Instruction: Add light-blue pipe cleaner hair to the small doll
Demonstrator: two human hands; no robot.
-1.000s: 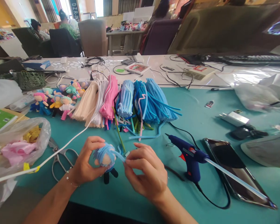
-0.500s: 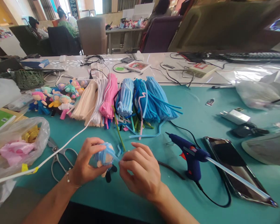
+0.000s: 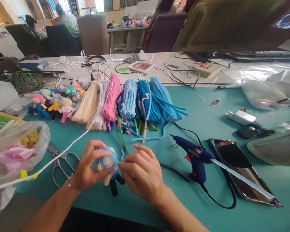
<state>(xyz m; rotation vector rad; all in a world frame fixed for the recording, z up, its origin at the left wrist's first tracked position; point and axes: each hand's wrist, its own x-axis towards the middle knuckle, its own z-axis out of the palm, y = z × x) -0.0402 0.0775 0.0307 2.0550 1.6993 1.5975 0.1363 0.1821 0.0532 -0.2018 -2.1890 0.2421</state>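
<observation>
A small doll (image 3: pixel 108 161) with light blue hair, a peach face and black legs is held above the green mat. My left hand (image 3: pixel 90 166) wraps round its head from the left, thumb below and fingers on top. At the doll's right side, my right hand (image 3: pixel 142 172) pinches the end of a light blue strand that comes off the hair. The doll's legs hang down between the two hands. Behind them lie a short blue piece (image 3: pixel 122 154) and a green stem (image 3: pixel 122 133).
Bundles of pipe cleaners (image 3: pixel 129 100) stand behind the hands, with several finished dolls (image 3: pixel 65 104) to their left. Scissors (image 3: pixel 60 162) and a plastic bag (image 3: pixel 42 135) lie left. A blue glue gun (image 3: pixel 195 154) and a phone (image 3: pixel 234 161) lie right.
The doll has tilted, so more of its body and black legs shows below the head. My right hand has come slightly left, closer to the doll. The whole view has shifted a little.
</observation>
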